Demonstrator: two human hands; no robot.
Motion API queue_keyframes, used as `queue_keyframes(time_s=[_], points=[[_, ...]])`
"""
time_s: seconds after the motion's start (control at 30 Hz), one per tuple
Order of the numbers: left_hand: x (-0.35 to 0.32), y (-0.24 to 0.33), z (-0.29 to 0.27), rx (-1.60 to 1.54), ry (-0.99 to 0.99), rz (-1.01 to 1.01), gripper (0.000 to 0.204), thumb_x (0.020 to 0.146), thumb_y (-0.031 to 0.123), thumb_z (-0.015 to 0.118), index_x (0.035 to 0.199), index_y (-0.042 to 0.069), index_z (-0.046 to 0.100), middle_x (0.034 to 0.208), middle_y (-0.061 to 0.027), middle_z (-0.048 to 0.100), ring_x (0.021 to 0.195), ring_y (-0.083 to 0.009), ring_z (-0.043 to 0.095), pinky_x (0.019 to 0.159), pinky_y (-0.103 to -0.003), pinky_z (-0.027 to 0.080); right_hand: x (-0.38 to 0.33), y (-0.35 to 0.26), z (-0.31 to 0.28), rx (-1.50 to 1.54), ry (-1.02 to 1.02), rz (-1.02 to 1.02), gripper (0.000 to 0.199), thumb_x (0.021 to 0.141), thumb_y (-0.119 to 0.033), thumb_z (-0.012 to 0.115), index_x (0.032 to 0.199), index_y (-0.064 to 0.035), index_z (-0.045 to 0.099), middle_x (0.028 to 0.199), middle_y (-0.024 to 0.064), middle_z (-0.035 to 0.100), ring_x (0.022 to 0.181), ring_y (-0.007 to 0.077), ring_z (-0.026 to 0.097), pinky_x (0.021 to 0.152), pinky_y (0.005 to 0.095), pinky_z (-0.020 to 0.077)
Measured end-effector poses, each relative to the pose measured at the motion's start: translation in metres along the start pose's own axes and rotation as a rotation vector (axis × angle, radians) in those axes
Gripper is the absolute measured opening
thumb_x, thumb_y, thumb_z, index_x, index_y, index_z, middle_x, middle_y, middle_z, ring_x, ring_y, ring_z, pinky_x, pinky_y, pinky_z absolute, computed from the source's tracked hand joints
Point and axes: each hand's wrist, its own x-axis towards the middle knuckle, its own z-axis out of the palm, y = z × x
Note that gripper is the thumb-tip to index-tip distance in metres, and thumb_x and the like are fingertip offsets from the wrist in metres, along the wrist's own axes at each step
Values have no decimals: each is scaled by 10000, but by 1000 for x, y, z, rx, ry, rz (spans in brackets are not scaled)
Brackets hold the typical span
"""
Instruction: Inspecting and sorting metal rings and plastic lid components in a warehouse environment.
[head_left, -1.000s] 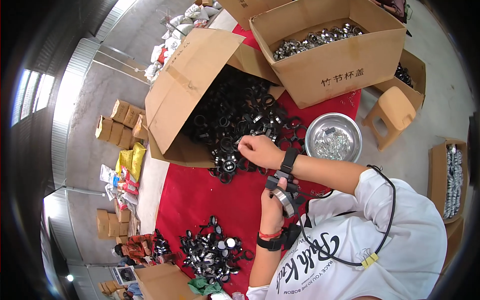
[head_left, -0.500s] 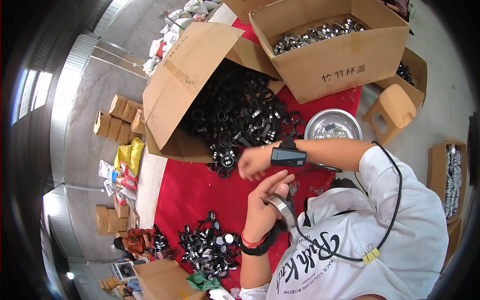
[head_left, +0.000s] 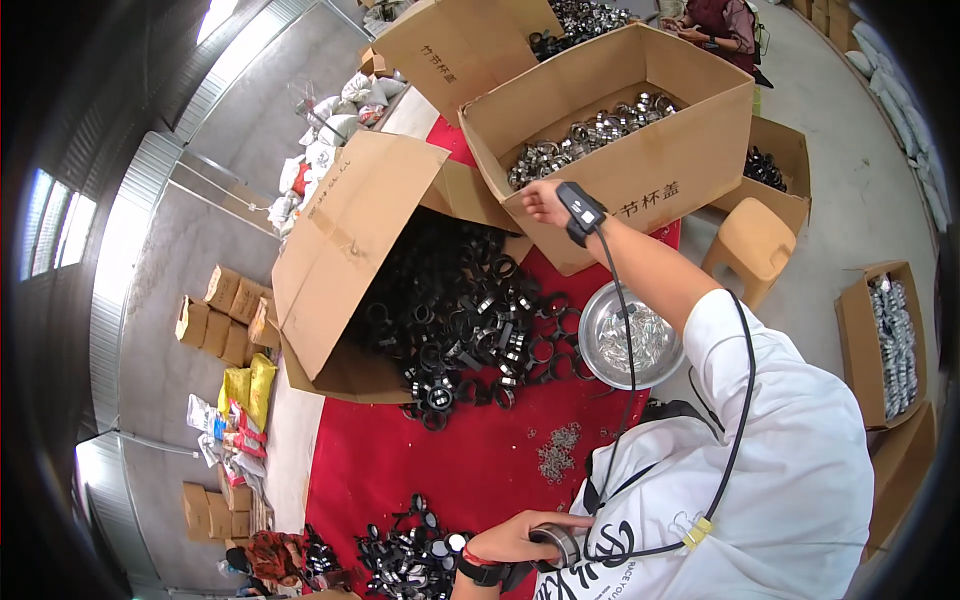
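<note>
Left hand [head_left: 515, 540] grips a metal ring [head_left: 560, 543]; right hand [head_left: 543, 203], grip hidden, over red cloth [head_left: 480, 460].

A bare grey concrete floor [head_left: 200, 250] spreads around a red cloth [head_left: 480, 470]; daylight comes through windows [head_left: 55, 225] at the far left; small stacked cartons [head_left: 225, 320] and white sacks [head_left: 320, 140] lie on the concrete; a tan plastic stool [head_left: 752, 245] stands at the right, with open cardboard boxes [head_left: 890, 340] beyond it.
</note>
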Motion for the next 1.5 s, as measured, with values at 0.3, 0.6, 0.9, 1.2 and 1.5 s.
queue_keyframes(time_s=[0.3, 0.6, 0.9, 1.2, 1.5], points=[[-6, 64, 1, 445, 407, 469, 194, 680, -51, 540, 859, 5, 591, 792, -42, 583, 742, -145, 564, 641, -259, 458, -14, 44, -25, -273, 112, -99, 140, 774, -187, 550, 690, -75, 557, 551, 22, 531, 430, 122, 484, 377, 256, 384], [160, 272, 130, 686, 139, 1031, 152, 623, 35, 563, 757, -23, 605, 633, -151, 574, 596, -206, 574, 553, -319, 463, -129, 216, 144, -1015, -415, -328, 215, 789, -216, 530, 752, -27, 627, 636, 104, 605, 567, 169, 585, 525, 308, 469], [120, 246, 83, 890, 213, 735, 434, 611, -38, 507, 1042, -83, 511, 819, -219, 597, 762, -323, 604, 591, -334, 484, -277, 124, 238, -1091, -1117, -623, 198, 799, -219, 515, 809, -32, 581, 699, 123, 604, 677, 297, 594, 623, 399, 456], [53, 168, 57, 1616, 846, 550, 423, 660, 46, 566, 1050, -73, 456, 842, -201, 580, 697, -327, 613, 584, -372, 510, -274, 142, 228, -1200, -1577, -403, 231, 832, -208, 484, 882, -9, 590, 801, 154, 618, 764, 286, 599, 683, 370, 462], [-27, 122, 54, 1058, 1182, 718, 698, 671, -86, 586, 1306, 25, 321, 1292, -211, 387, 849, -242, 593, 643, -284, 479, -209, 73, 195, -843, -1217, -266, 273, 829, -223, 536, 879, 40, 591, 763, 106, 627, 670, 176, 585, 619, 297, 471]])
